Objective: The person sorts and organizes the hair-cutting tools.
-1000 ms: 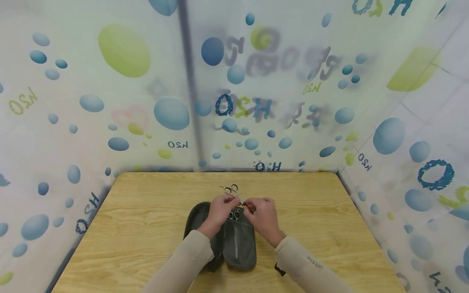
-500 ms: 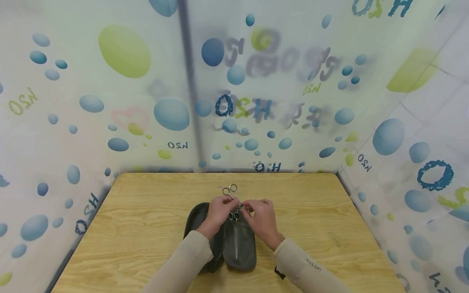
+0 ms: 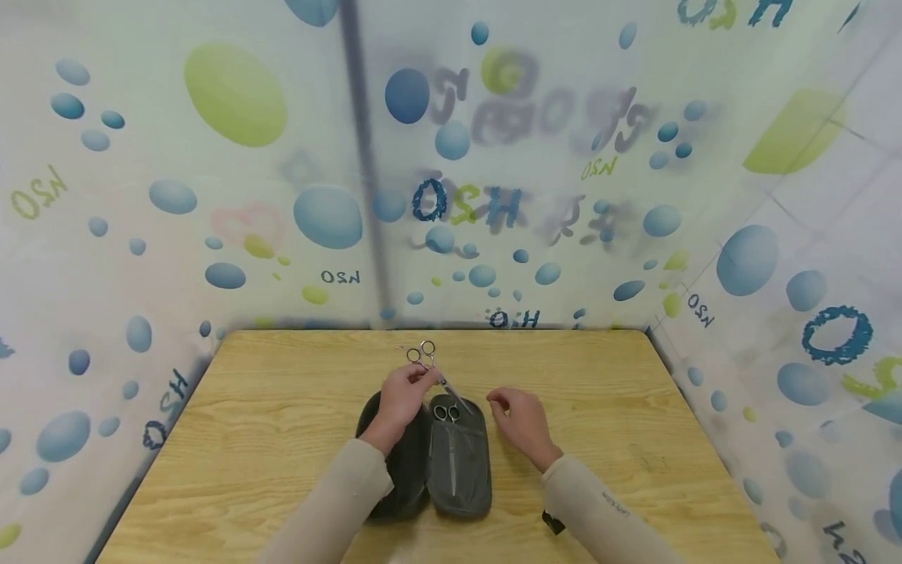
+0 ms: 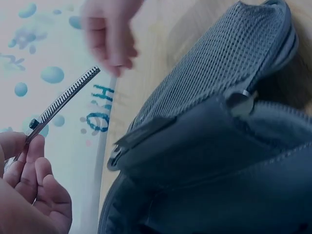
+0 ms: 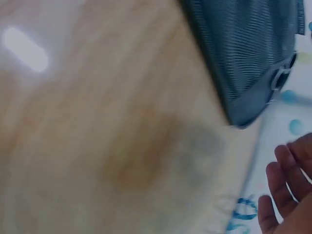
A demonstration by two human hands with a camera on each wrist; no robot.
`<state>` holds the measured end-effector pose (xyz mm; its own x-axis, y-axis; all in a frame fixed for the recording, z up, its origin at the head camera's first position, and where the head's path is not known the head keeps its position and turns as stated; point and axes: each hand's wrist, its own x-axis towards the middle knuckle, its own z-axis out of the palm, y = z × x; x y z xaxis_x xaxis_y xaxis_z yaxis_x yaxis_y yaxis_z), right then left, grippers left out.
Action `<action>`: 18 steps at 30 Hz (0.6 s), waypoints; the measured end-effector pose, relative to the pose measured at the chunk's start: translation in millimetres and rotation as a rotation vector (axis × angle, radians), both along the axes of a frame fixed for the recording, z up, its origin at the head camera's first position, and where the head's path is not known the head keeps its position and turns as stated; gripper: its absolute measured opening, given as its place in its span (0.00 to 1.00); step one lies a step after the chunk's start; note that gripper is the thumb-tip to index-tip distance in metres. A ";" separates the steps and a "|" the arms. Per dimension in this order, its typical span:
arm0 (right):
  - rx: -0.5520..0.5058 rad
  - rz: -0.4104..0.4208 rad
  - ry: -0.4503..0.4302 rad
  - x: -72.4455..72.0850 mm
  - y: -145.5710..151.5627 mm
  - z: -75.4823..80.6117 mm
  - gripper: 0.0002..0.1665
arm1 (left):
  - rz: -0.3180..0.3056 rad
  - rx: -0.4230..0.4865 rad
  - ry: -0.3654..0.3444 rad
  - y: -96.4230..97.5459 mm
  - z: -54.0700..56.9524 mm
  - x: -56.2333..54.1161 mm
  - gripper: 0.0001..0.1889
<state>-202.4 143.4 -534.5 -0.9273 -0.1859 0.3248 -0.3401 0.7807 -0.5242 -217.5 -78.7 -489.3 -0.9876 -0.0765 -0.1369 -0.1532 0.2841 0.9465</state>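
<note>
On the wall covering [image 3: 564, 180] the largest print reads O, 2 and H in blue and green, a mirror-turned H2O, with smaller prints of the kind scattered around it. The right sleeve [image 3: 595, 489] carries a short line of dark writing, too small to read.

The left hand [image 3: 403, 395] is above the left half of the open grey case [image 3: 474, 478], thumb and fingers pinching a pair of metal scissors [image 3: 445, 384]. Its finger rings point toward the worktop's far edge; the blades slant down toward the case's far right corner. In the left wrist view the toothed blade [image 4: 68, 97] is plain to see, its tip clear of the case.

The right hand [image 3: 524, 419] is just beside the case's right edge, apart from it, fingers loosely bent and nothing seen in them.

The case lies about midway between the left and right edges of the wooden worktop [image 3: 599, 407], short of the far edge. At the far end of its right half show the rings of a second pair of scissors [image 3: 447, 413]. A mesh panel [image 4: 209, 63] covers one side of the case.
</note>
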 end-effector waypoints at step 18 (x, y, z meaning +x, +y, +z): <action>-0.029 0.220 -0.363 5.8 7.9 -27.9 0.12 | 0.049 -0.011 0.003 -15.5 -5.6 -1.9 0.16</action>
<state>-196.6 151.3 -562.5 -0.9218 -0.3876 -0.0077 -0.2860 0.6934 -0.6614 -219.4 -94.3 -494.9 -0.9830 -0.1266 -0.1333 -0.1649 0.2870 0.9436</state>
